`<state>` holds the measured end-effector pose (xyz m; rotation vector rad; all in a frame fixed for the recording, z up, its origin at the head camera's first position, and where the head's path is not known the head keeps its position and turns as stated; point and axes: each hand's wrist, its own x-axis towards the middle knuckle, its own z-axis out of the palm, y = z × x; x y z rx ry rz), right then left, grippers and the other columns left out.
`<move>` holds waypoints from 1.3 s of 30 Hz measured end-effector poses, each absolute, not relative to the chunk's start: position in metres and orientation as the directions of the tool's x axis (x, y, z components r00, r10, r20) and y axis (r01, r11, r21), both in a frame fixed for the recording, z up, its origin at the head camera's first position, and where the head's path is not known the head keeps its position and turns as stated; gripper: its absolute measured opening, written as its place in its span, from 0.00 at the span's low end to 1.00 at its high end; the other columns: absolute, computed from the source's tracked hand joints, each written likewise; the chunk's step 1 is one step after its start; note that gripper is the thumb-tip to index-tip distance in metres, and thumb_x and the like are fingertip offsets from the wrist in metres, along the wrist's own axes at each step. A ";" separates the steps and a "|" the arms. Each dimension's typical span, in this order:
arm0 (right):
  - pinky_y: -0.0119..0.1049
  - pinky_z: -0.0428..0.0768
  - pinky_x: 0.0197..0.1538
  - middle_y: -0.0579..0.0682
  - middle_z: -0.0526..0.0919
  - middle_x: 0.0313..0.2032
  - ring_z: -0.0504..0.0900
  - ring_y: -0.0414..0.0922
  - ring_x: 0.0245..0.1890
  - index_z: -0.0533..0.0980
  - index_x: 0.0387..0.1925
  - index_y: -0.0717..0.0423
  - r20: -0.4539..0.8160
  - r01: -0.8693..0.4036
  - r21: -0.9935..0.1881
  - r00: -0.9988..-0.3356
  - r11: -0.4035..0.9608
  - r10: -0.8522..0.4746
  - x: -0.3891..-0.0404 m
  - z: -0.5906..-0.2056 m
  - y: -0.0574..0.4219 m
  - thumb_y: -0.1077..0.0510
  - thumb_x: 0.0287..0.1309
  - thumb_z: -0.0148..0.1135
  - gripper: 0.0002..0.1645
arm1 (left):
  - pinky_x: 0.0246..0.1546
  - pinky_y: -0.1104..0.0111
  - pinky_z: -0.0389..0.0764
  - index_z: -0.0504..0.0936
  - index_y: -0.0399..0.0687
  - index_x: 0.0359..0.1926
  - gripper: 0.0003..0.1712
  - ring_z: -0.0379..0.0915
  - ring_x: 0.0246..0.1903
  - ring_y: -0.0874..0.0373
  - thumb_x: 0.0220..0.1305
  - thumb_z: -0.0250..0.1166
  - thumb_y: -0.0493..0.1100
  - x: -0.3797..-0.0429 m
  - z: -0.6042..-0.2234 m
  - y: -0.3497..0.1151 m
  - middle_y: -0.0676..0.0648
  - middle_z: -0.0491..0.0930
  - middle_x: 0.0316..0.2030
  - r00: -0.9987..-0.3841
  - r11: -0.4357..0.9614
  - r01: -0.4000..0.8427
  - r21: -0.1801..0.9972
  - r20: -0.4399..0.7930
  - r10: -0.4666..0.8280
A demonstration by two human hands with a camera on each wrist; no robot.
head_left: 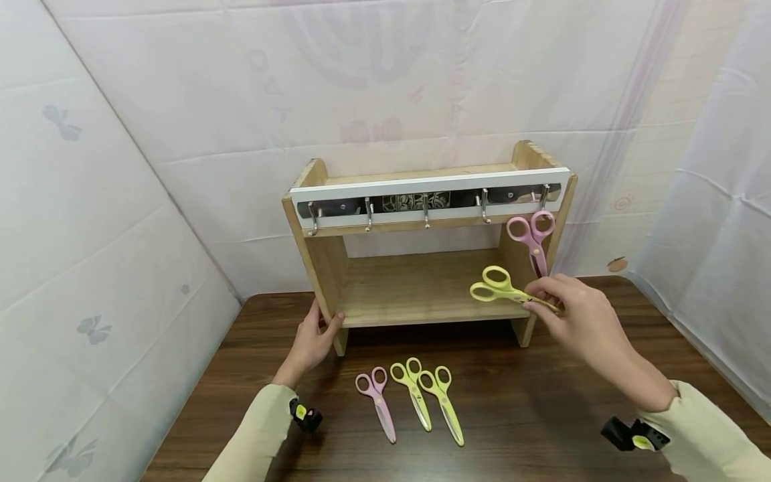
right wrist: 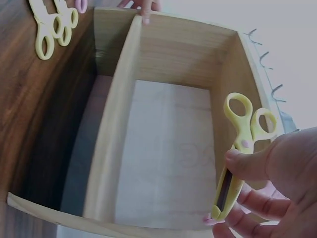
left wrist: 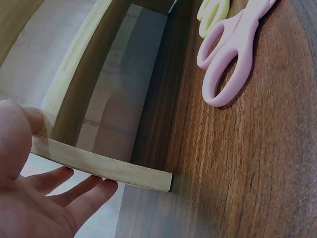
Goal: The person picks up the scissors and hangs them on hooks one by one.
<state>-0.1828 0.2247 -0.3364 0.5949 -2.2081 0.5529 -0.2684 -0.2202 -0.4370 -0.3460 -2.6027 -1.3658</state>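
Above a dark wooden table [head_left: 530, 415], a right hand [head_left: 581, 318] pinches yellow scissors [head_left: 510, 292] by the blades, handles pointing left before a wooden shelf [head_left: 415, 281], whose left side the left hand [head_left: 312, 343] grips.

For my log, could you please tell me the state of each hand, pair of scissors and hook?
Left hand: grips wooden rack
Right hand: pinches yellow scissors
Those yellow scissors: closed
Upper pink scissors: hanging from rightmost hook
Other four hooks: bare
Pink scissors on table: closed
Middle yellow scissors on table: closed
Right yellow scissors on table: closed
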 end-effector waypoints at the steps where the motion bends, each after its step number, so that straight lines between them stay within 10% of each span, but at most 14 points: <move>1: 0.27 0.66 0.27 0.38 0.76 0.26 0.70 0.38 0.25 0.84 0.34 0.49 0.774 -0.576 -0.194 -0.587 0.794 -0.237 -0.183 -0.334 0.225 0.66 0.42 0.83 0.18 | 0.53 0.44 0.83 0.53 0.48 0.80 0.37 0.72 0.63 0.34 0.79 0.58 0.49 -0.269 -0.437 -0.221 0.30 0.71 0.66 -0.955 0.550 0.291 0.783 0.269 0.121; 17: 0.17 0.74 0.33 0.45 0.82 0.27 0.76 0.34 0.27 0.85 0.36 0.58 0.853 -0.644 -0.243 -0.497 0.726 -0.156 -0.192 -0.309 0.210 0.70 0.45 0.81 0.15 | 0.54 0.44 0.82 0.54 0.47 0.79 0.37 0.72 0.63 0.35 0.79 0.58 0.48 -0.269 -0.438 -0.220 0.30 0.71 0.66 -0.957 0.550 0.285 0.785 0.267 0.114; 39: 0.18 0.72 0.29 0.45 0.82 0.27 0.76 0.35 0.24 0.85 0.38 0.58 0.828 -0.611 -0.323 -0.553 0.723 -0.097 -0.205 -0.313 0.201 0.67 0.51 0.79 0.12 | 0.54 0.44 0.82 0.53 0.47 0.80 0.37 0.72 0.63 0.35 0.79 0.58 0.49 -0.268 -0.439 -0.220 0.30 0.72 0.65 -0.953 0.539 0.299 0.787 0.279 0.122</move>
